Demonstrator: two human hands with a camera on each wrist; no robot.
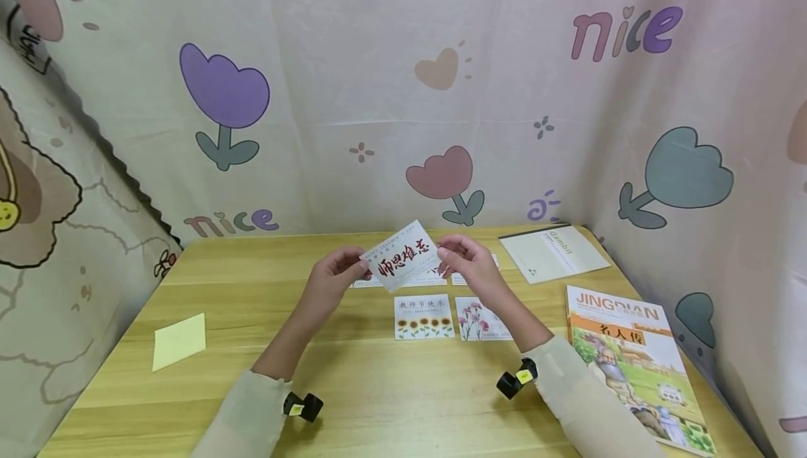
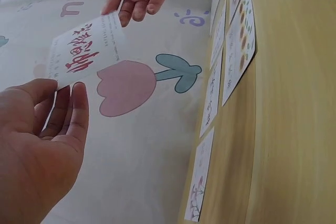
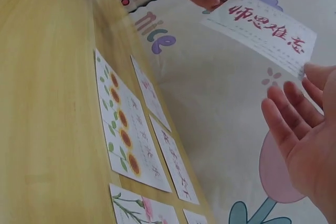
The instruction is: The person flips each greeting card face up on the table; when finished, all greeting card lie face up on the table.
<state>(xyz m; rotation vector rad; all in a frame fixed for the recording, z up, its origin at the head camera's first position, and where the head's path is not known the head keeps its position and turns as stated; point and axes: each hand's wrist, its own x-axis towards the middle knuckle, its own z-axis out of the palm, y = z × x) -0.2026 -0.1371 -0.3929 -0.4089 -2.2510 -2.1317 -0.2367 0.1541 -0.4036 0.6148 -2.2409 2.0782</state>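
A white greeting card (image 1: 401, 256) with red brush characters is held up, tilted, above the table. My left hand (image 1: 330, 281) pinches its left end between thumb and fingers. At the opposite end, my right hand (image 1: 474, 270) pinches the card's edge, its other fingers spread loosely in the right wrist view. Below lie a sunflower card (image 1: 424, 328) and a pink-flower card (image 1: 476, 325), the latter partly covered by my right forearm. Behind them is a back row of cards (image 3: 174, 161), mostly hidden in the head view by the raised card and my hands.
A yellow sheet of paper (image 1: 179, 342) lies on the wooden table (image 1: 265, 262) at the left. Toward the right are a pale Gambit notebook (image 1: 551, 255) and, nearer, an illustrated book (image 1: 637, 367). A patterned curtain (image 1: 340, 108) hangs behind the table.
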